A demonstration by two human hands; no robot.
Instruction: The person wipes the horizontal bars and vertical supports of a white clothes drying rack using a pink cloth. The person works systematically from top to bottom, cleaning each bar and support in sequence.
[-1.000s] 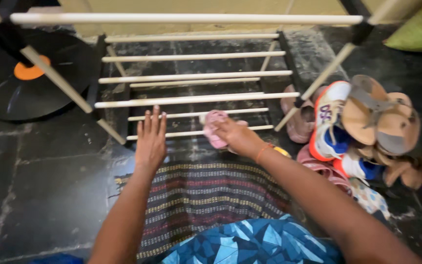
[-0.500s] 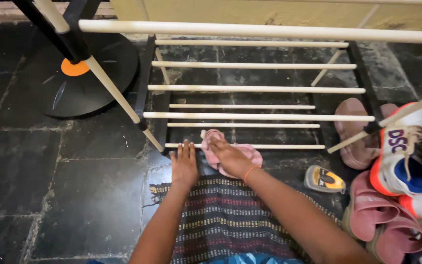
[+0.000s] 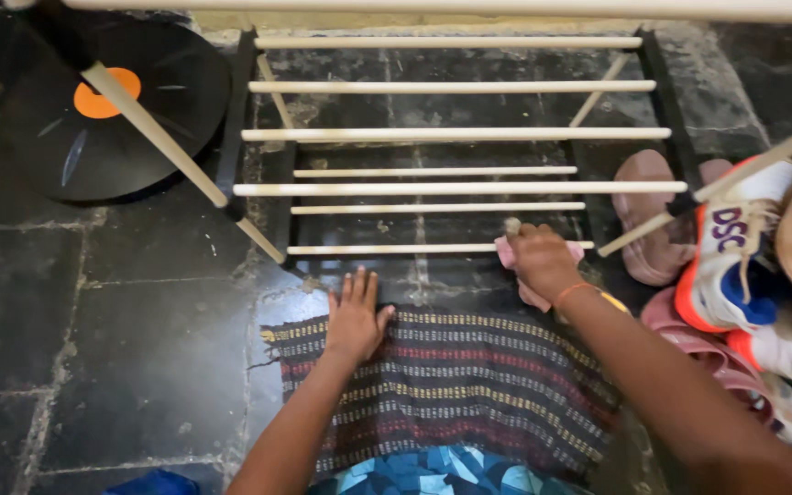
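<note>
Left hand [image 3: 357, 316] is lying flat, fingers spread and holding nothing, on the far edge of the striped mat [image 3: 442, 385] on the dark stone floor [image 3: 103, 302]. Right hand [image 3: 541, 261] is closing round a pink cloth [image 3: 517, 252], pressing it on the lowest front rod [image 3: 387, 248] of the rack [image 3: 451, 135], near its right end

Risks, as judgement: rack looks light, so a hard push on the rod could be shifting or tipping it; cloth could be slipping off the thin round rod; mat could be sliding under the bracing palm; the shoe pile [image 3: 744, 266] just right of the wrist could be getting knocked by the forearm

Labels: white, orange and blue sneaker [image 3: 731, 247] is carrying dark lettering on its side; further left, a black round base [image 3: 93, 110] is showing an orange round sticker [image 3: 107, 92] at its centre. No packages or signs visible
</note>
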